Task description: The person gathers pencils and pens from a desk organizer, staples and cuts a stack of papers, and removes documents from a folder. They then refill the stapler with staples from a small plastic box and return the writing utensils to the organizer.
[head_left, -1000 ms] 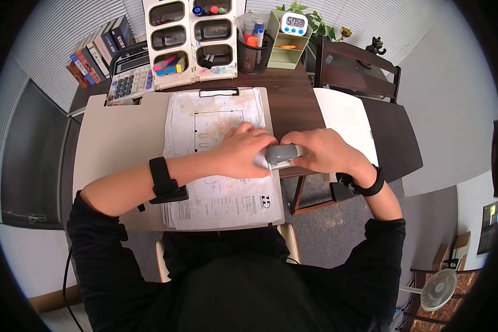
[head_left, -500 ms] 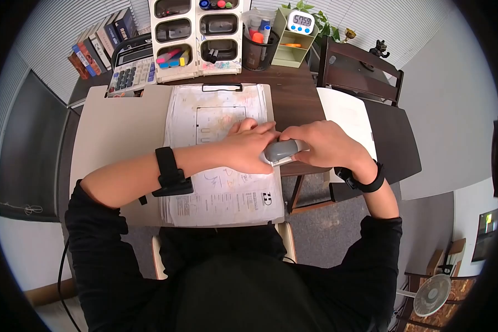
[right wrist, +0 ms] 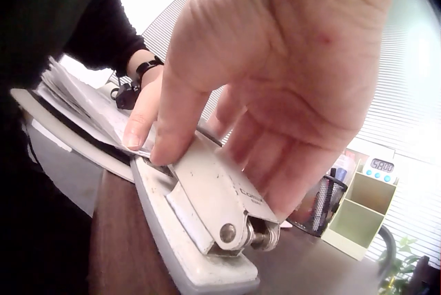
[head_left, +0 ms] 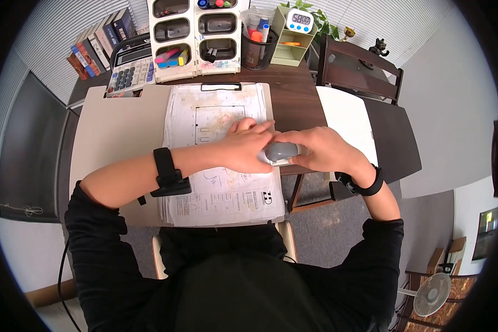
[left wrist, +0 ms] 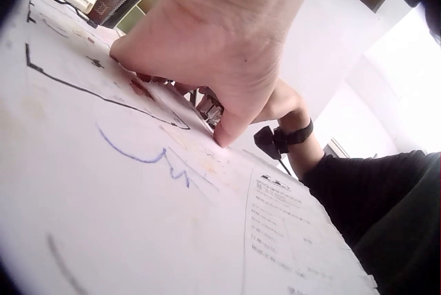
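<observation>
A white stapler (right wrist: 213, 188) with a grey cap (head_left: 282, 151) stands at the right edge of a thick stack of papers (head_left: 221, 202). My right hand (head_left: 327, 150) grips it from the right, thumb along one side and fingers along the other. In the right wrist view its hinge end points toward the camera and its base overlaps the brown table. My left hand (head_left: 243, 152) rests on the stack with fingers spread, its thumb at the paper edge beside the stapler's nose. The nose itself is mostly hidden by the hands. A black clip (head_left: 221, 87) sits at the stack's top.
Beneath the papers lies a beige board (head_left: 122, 124). Behind stand a calculator (head_left: 131, 76), white drawers (head_left: 195, 39), a mesh pen cup (head_left: 258, 55) and a green holder (head_left: 289, 53) with a timer (head_left: 300, 20). A white sheet (head_left: 346, 119) lies to the right.
My left hand has flattened on the papers over the last second. The stapler tilted a little half a second ago and is now nearer level. The timer went from 57:59 to 58:00.
</observation>
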`<state>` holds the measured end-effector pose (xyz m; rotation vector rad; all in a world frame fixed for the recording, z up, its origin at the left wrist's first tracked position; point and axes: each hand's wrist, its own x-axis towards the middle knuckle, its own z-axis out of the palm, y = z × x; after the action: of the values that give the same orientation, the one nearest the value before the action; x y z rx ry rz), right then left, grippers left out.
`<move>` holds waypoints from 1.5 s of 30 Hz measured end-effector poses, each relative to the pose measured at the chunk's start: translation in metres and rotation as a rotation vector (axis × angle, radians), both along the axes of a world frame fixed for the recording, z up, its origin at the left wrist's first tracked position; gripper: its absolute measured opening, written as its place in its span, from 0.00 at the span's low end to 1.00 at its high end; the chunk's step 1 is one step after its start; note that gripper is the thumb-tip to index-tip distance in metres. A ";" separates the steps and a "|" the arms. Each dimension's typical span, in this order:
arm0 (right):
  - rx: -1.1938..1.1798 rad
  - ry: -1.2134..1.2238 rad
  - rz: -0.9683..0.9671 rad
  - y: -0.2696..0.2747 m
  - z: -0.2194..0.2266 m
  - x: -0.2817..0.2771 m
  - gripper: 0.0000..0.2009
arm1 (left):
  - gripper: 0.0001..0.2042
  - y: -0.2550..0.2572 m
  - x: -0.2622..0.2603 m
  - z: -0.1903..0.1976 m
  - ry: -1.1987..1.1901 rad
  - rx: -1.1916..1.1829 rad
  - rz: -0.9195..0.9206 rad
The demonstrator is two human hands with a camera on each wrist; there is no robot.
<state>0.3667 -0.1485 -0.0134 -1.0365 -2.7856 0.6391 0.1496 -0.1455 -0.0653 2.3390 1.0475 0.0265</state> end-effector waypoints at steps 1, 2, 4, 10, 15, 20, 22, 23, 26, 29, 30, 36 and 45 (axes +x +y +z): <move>0.005 -0.017 -0.004 0.000 0.000 -0.001 0.26 | 0.40 0.000 0.000 0.000 0.000 0.000 0.002; 0.009 -0.035 -0.010 -0.001 0.001 -0.001 0.25 | 0.40 0.000 0.000 -0.001 -0.010 0.008 0.004; 0.024 -0.036 -0.010 -0.003 -0.002 -0.001 0.25 | 0.40 -0.001 0.000 -0.003 -0.021 0.015 0.006; 0.033 -0.036 -0.013 -0.004 -0.003 0.000 0.24 | 0.41 0.000 -0.001 -0.005 -0.032 0.034 0.008; -0.049 -0.070 -0.015 0.005 0.003 -0.003 0.24 | 0.41 0.000 -0.002 -0.003 -0.013 0.033 0.002; -0.205 -0.105 -0.024 0.013 0.011 -0.007 0.25 | 0.41 0.001 -0.002 0.001 -0.005 0.005 0.001; -0.204 -0.111 -0.024 0.015 0.010 -0.006 0.25 | 0.41 0.002 -0.002 0.001 -0.009 0.000 -0.002; -0.205 -0.116 -0.026 0.016 0.009 -0.006 0.25 | 0.42 0.002 -0.002 0.001 -0.012 -0.001 0.002; -0.195 -0.145 -0.041 0.016 0.008 -0.005 0.24 | 0.40 0.001 -0.003 -0.008 -0.086 0.032 0.040; -0.209 -0.108 -0.051 0.014 0.007 -0.004 0.24 | 0.36 -0.001 -0.004 -0.015 -0.226 0.059 0.101; -0.209 -0.108 -0.051 0.014 0.007 -0.003 0.24 | 0.34 -0.004 -0.004 -0.013 -0.294 0.052 0.128; -0.202 -0.102 -0.036 0.014 0.006 -0.001 0.24 | 0.27 -0.015 0.001 -0.011 -0.386 0.112 0.220; -0.288 -0.082 -0.010 0.027 0.003 0.004 0.27 | 0.22 -0.017 -0.003 -0.016 -0.485 0.145 0.239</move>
<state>0.3706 -0.1213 -0.0105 -1.1468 -2.8122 1.0438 0.1468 -0.1625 -0.0809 2.1527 1.0880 0.7428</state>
